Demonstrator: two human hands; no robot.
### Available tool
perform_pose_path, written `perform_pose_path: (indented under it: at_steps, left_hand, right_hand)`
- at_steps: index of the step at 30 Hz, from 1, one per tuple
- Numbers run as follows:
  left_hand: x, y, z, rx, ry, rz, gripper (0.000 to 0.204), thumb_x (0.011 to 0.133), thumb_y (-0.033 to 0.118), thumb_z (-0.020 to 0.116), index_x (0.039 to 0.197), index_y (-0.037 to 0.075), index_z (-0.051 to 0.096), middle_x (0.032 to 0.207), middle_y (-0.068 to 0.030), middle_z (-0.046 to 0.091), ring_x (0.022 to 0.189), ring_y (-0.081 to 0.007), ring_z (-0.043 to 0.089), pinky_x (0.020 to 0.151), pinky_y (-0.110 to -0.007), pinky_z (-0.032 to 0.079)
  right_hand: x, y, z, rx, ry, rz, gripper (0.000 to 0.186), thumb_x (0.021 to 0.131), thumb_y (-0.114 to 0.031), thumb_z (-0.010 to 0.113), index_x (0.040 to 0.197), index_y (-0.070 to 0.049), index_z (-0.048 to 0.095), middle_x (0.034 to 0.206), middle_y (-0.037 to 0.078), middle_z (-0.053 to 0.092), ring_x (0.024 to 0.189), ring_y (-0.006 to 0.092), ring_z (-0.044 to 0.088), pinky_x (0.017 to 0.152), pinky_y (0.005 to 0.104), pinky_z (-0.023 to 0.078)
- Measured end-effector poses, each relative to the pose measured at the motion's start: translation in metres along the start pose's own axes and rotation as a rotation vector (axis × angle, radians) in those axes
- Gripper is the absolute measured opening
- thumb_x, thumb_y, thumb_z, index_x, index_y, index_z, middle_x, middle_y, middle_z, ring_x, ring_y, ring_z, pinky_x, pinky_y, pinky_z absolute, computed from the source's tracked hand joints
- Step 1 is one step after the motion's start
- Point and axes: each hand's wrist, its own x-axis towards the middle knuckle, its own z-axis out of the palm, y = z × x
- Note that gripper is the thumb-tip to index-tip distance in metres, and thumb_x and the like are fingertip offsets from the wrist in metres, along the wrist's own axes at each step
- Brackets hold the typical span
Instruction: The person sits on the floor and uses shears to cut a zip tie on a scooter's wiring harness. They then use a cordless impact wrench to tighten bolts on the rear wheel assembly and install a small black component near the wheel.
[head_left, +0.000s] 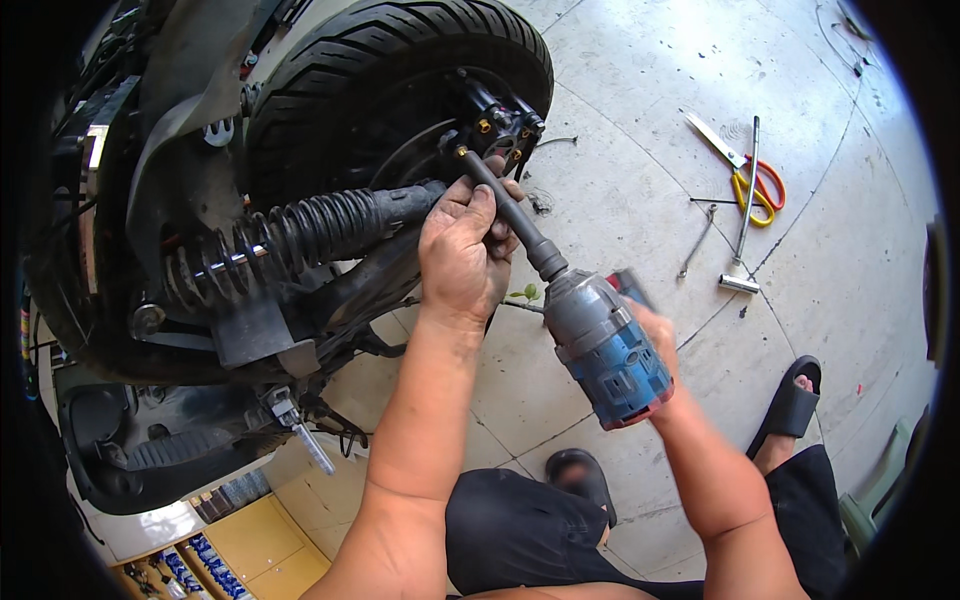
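A blue and grey cordless impact wrench points up and left, a long dark socket on its nose. My right hand is closed around its grip, mostly hidden behind the tool body. With fingers and thumb, my left hand pinches the socket near its far end. A gold-coloured bolt head shows at the socket's tip, against the bracket by the wheel hub. Beside it sits a black brake caliper with gold bolts. The black tyre and a coil-spring shock absorber lie left of my hands.
On the tiled floor at right lie red-and-yellow-handled scissors, a long T-shaped wrench and a thin metal rod. A yellow parts box stands at lower left. My sandalled feet are below, with a green plastic edge at lower right.
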Motion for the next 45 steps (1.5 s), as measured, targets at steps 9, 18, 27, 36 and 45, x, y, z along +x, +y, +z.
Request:
perform_pose_path:
  at_steps: [9,18,27,36,45]
  left_hand:
    - [0.004,-0.007,-0.005,-0.128,-0.057,0.024,0.031,0.097,0.012,0.047,0.126,0.001,0.049,0.093,-0.0071,0.060,0.064,-0.0067,0.044,0.056,-0.020,0.038]
    - [0.004,-0.008,-0.005,-0.044,-0.031,0.023,0.036,0.099,0.022,0.046,0.129,0.001,0.048,0.091,-0.0087,0.063,0.054,-0.0049,0.041,0.050,-0.018,0.038]
    - [0.004,-0.009,0.002,0.005,-0.022,0.042,0.035,0.101,0.024,0.043,0.126,0.000,0.048,0.086,-0.0064,0.058,0.052,-0.0043,0.039,0.048,-0.016,0.034]
    - [0.004,-0.010,0.002,-0.007,-0.003,0.052,0.033,0.101,0.025,0.044,0.125,0.002,0.049,0.083,-0.0052,0.059,0.051,-0.0037,0.038,0.047,-0.016,0.034]
    - [0.005,-0.005,0.006,0.048,0.012,0.054,0.038,0.100,0.027,0.045,0.127,0.000,0.046,0.081,-0.0038,0.055,0.052,-0.0059,0.037,0.049,-0.018,0.035]
  right_hand:
    - [0.026,-0.018,-0.042,-0.478,-0.090,-0.282,0.034,0.070,-0.018,0.067,0.102,-0.006,0.061,0.070,0.010,0.058,0.067,0.0281,0.058,0.065,0.0384,0.045]
    - [0.029,-0.019,-0.033,-0.571,-0.064,-0.253,0.030,0.072,-0.017,0.065,0.101,-0.009,0.061,0.076,0.008,0.058,0.074,0.0274,0.058,0.070,0.0372,0.044]
    - [0.003,0.011,0.004,0.277,-0.091,0.230,0.046,0.064,-0.019,0.078,0.102,0.000,0.062,0.094,0.015,0.068,0.084,0.0294,0.067,0.077,0.0338,0.052]
    - [0.012,0.007,-0.005,-0.054,-0.091,0.000,0.043,0.065,-0.020,0.074,0.103,-0.003,0.061,0.087,0.014,0.066,0.081,0.0309,0.065,0.074,0.0374,0.051]
    - [0.020,0.004,-0.010,-0.192,-0.051,-0.111,0.040,0.066,-0.022,0.073,0.101,-0.006,0.061,0.082,0.012,0.065,0.079,0.0320,0.063,0.075,0.0400,0.049]
